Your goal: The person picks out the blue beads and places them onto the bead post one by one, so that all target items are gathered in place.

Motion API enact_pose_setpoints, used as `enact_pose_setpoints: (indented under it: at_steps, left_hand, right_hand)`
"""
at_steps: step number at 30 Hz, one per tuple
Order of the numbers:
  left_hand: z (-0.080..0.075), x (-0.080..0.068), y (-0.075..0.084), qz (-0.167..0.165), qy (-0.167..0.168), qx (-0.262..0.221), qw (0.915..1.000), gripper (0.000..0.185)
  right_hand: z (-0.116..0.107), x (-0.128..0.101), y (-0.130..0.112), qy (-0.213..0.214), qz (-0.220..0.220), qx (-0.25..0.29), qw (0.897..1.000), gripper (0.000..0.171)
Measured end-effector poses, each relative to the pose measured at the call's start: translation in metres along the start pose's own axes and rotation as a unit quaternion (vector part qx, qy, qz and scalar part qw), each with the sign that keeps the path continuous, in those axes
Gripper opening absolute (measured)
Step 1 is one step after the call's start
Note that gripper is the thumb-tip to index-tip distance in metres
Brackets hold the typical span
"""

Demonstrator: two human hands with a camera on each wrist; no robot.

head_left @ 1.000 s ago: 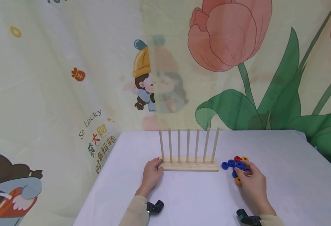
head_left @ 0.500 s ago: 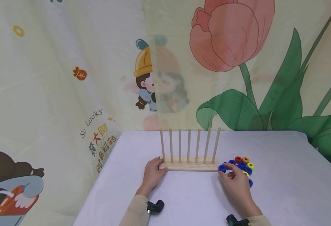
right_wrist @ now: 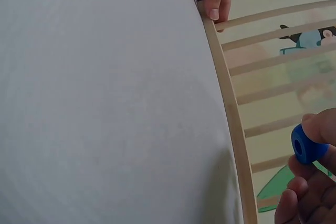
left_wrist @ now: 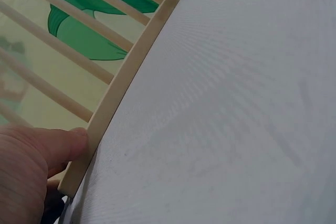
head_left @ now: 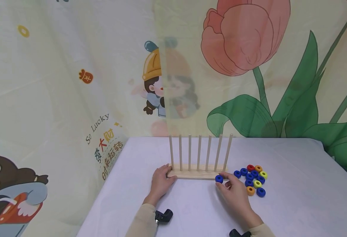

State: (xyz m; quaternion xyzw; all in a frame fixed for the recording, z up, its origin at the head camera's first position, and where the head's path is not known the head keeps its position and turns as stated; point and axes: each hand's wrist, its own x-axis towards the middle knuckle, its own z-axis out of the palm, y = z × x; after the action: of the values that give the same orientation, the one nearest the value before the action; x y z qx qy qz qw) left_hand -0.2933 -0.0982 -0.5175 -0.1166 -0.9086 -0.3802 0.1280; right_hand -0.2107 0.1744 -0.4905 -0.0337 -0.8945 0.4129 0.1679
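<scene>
White table [head_left: 191, 210], near edge cut off. Wooden rack [head_left: 194, 175], seven upright pegs, base's right end partly behind right hand [head_left: 235, 192]. Left hand [head_left: 161, 182] grips base's left end, rear fingers mostly hidden. Loose rings [head_left: 249, 177] on table, farther right. Blue ring [head_left: 219, 179] pinched by right hand, before rack, partly covered.

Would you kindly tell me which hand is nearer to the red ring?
Right. The right hand, pinching a blue ring, is left of and in front of the red ring; the left hand is farther left, holding the left end of the wooden stand.
</scene>
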Motion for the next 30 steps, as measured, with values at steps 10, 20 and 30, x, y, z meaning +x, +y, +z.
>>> enact_pose_setpoints:
  at_steps: [10,20,30]
  left_hand:
    - [-0.001,0.000,-0.001,-0.003,-0.001,0.003,1.0000,0.045]
    - [-0.001,0.001,0.003,-0.012,-0.006,0.001,0.9999,0.051]
    - [-0.002,0.001,0.001,-0.011,-0.001,0.004,0.9999,0.052]
  right_hand:
    - [0.015,0.006,-0.020,0.002,-0.062,0.027,0.998,0.037]
    - [0.020,0.020,-0.049,0.006,-0.118,0.049,0.992,0.034]
    - [0.032,0.039,-0.073,0.006,-0.175,0.050,0.983,0.035]
